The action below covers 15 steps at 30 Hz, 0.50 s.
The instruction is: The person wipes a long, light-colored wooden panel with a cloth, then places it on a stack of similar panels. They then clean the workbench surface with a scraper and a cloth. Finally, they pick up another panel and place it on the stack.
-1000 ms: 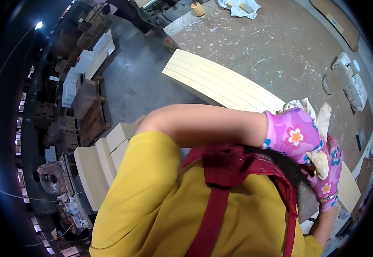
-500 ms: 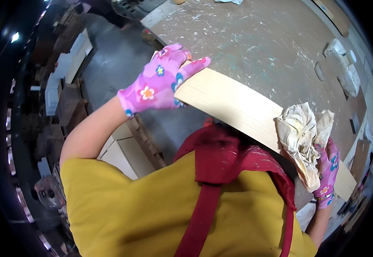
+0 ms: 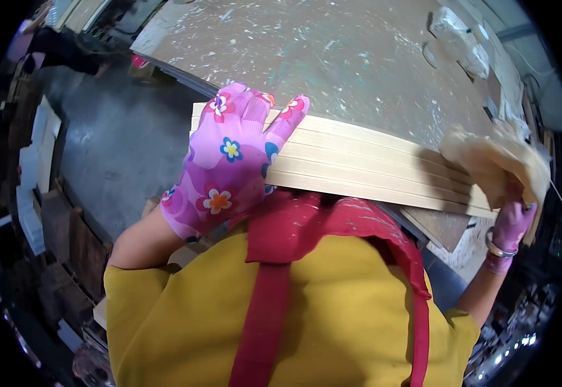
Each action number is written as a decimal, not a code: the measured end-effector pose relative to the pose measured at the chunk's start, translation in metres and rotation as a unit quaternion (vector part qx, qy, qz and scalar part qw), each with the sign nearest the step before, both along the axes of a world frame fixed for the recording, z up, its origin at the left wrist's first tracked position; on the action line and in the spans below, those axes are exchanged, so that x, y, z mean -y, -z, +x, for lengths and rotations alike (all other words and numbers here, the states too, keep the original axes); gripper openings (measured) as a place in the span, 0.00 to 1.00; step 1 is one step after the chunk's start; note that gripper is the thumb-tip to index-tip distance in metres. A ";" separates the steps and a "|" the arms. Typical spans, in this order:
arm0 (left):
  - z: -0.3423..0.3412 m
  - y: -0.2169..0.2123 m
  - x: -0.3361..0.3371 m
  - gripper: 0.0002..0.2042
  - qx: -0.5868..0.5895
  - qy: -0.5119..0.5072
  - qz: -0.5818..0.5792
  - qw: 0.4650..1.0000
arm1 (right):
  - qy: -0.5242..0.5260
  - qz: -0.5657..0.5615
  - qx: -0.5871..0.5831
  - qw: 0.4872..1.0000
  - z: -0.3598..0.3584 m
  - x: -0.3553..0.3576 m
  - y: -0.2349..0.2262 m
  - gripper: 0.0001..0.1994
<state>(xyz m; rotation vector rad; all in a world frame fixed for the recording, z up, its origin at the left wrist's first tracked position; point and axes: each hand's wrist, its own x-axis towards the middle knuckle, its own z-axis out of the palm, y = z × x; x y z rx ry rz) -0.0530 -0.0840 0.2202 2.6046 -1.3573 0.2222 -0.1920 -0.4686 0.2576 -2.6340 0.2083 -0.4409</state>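
A long pale wooden board (image 3: 352, 161) with lengthwise grooves lies across in front of me, along the near edge of the worktable. My left hand (image 3: 229, 155), in a pink flowered glove, is closed on its left end, the thumb pointing along the face. Its fingertips are partly hidden at the far edge. My right hand (image 3: 513, 226), gloved alike, grips a crumpled cream cloth (image 3: 487, 151) at the board's right end. The cloth is blurred and casts a shadow on the board. Most of the right hand's fingers are hidden behind the cloth.
The paint-spattered worktable (image 3: 332, 58) stretches away beyond the board. White wrapped bundles (image 3: 461, 39) sit at its far right. Another person (image 3: 58, 48) is at the upper left, past the grey floor (image 3: 107, 129). Stacked boards (image 3: 39, 180) stand along the left.
The board has turned more level across the view, its grooved face now showing. My right hand has lifted the cloth up and outward to the right. My left hand stays on the board's left end.
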 end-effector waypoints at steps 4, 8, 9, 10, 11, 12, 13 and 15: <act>0.008 0.003 0.001 0.38 0.010 0.030 -0.010 0.999 | -0.292 -0.067 -0.077 0.951 0.059 -0.145 0.010 0.27; 0.018 0.006 -0.003 0.38 0.019 0.047 -0.021 0.998 | -0.337 -0.040 -0.143 0.930 0.084 -0.187 0.020 0.21; 0.020 0.008 -0.003 0.38 0.019 0.044 -0.021 0.999 | -0.279 -0.073 -0.118 0.950 0.076 -0.175 0.019 0.20; 0.022 0.008 -0.004 0.38 0.020 0.041 -0.025 0.999 | -0.212 -0.089 -0.129 0.965 0.063 -0.155 0.018 0.20; 0.023 0.007 -0.004 0.38 0.022 0.038 -0.024 0.999 | -0.132 -0.115 -0.136 0.975 0.050 -0.138 0.015 0.19; 0.025 0.006 -0.001 0.38 0.022 0.046 -0.022 0.998 | -0.115 -0.112 -0.133 0.978 0.042 -0.128 0.012 0.18; 0.028 0.006 0.002 0.38 0.025 0.058 -0.019 0.998 | -0.097 -0.109 -0.130 0.981 0.038 -0.124 0.009 0.18; 0.035 0.005 0.007 0.39 0.030 0.074 -0.014 0.997 | -0.269 -0.094 -0.112 0.952 0.062 -0.144 0.018 0.19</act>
